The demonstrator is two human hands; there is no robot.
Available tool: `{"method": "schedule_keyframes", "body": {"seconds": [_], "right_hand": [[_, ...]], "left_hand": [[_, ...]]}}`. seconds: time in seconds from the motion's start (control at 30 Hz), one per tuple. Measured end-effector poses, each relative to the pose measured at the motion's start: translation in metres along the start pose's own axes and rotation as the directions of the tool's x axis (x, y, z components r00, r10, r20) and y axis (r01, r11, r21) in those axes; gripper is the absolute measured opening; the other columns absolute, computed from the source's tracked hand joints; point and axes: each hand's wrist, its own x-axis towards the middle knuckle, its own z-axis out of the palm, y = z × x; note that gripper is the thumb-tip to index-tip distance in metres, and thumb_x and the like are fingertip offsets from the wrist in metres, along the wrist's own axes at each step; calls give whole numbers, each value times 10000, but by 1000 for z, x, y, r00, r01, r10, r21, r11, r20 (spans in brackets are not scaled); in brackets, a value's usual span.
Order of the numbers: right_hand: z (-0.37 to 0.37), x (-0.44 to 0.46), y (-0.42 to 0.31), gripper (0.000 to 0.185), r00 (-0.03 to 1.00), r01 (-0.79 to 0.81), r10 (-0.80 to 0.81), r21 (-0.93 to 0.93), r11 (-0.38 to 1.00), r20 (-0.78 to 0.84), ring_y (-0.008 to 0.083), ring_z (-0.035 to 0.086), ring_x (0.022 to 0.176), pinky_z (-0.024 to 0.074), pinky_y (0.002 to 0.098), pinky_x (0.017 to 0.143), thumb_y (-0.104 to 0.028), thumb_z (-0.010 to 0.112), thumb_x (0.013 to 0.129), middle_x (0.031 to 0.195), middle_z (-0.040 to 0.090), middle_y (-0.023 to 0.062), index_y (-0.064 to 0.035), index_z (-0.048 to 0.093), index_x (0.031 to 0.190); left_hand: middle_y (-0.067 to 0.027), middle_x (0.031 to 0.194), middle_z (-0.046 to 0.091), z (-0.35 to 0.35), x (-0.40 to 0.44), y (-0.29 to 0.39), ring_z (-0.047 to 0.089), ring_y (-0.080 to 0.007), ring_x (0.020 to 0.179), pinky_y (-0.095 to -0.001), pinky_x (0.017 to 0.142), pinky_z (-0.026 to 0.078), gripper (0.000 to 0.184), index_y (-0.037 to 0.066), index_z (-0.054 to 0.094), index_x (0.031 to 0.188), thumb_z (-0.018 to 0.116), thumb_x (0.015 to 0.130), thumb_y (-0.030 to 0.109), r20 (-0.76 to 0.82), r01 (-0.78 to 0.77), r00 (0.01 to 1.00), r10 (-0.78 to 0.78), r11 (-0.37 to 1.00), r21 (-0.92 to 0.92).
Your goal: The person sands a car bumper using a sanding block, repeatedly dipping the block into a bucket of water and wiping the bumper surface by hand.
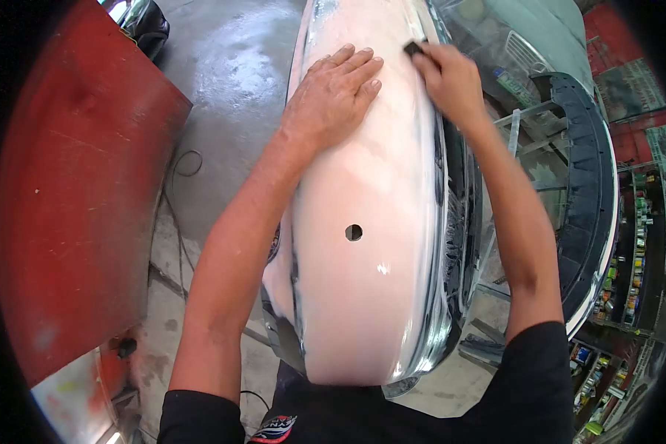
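A long car bumper (359, 296) with a pale pinkish, dusty-looking surface runs lengthwise in front of me. It has a round hole (354, 233) in its middle. My left hand (333, 96) lies flat on the far part of the bumper, palm down, with its fingers stretched out. Near the right edge of the bumper, my right hand (449, 81) pinches a small black sanding block (414, 49) against or just over the surface. Most of the block is covered by the fingers, so its underside is hidden.
On the left stands a large red panel (89, 185), with a thin cable (177, 229) on the concrete floor beside it. To the right are a metal frame (514, 133), a black curved car part (588, 207) and shelves (629, 251) with many small containers.
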Motion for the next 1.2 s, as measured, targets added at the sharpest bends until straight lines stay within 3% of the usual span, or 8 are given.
{"method": "schedule_keyframes", "body": {"seconds": [0.1,0.23,0.33,0.4,0.57,0.77,0.93,1.2], "right_hand": [[8,20,0,303,992,-124,125,-121,985,-3,393,717,1014,561,436,883,-248,703,962,1104,745,211,-32,762,1167],[-43,-74,-59,322,998,33,-28,-98,995,49,386,729,1041,561,427,938,-194,729,948,1222,737,201,-88,765,1250],[-55,-83,-66,332,991,-39,37,8,999,129,382,729,1054,552,423,963,-158,739,939,1261,727,192,-100,766,1265],[-24,-37,-28,288,996,80,-81,17,997,48,379,729,1012,559,436,895,-165,729,946,1169,749,191,-75,766,1218],[7,9,-4,321,997,-63,61,-60,996,-38,397,725,1009,565,447,874,-254,714,961,1116,744,222,-12,753,1167],[-60,-93,-71,311,988,29,-34,32,999,148,346,696,1119,552,418,939,-160,754,926,1295,722,159,-116,781,1233],[8,9,5,288,995,100,-99,-43,994,21,377,739,977,576,416,872,-223,717,951,1132,761,171,-49,765,1176],[-56,-84,-60,360,989,45,-48,24,999,143,337,678,1165,515,433,1008,-139,738,937,1312,719,162,-129,752,1297]], "left_hand": [[-149,1498,609,-1,-3,1,473,-376,1468,-454,1242,346,424,71,667,1400,513,1080,302,27,1,1000,0,1000,-23],[-122,1515,597,-2,0,1,478,-340,1467,-454,1237,348,437,86,656,1413,506,1078,323,19,9,1000,-8,1000,-12],[-104,1532,585,1,-4,0,477,-318,1470,-451,1240,341,449,92,646,1424,496,1079,338,8,34,999,-34,999,12],[-100,1536,582,3,-3,1,474,-313,1473,-450,1242,338,451,94,645,1427,493,1081,341,6,30,1000,-30,999,17],[-87,1535,585,3,-2,-4,473,-300,1475,-449,1245,335,445,115,649,1428,484,1088,350,1,-21,1000,21,999,37],[-89,1526,592,3,-3,0,479,-304,1469,-447,1239,344,432,117,660,1414,484,1085,336,-20,17,1000,-16,999,32],[-132,1507,604,1,0,-3,481,-346,1465,-453,1235,352,428,89,666,1405,502,1084,320,-11,-13,1000,13,1000,1],[-109,1525,590,2,-3,-1,467,-318,1477,-469,1239,339,440,101,650,1423,471,1093,330,11,20,1000,-20,1000,2]]}}
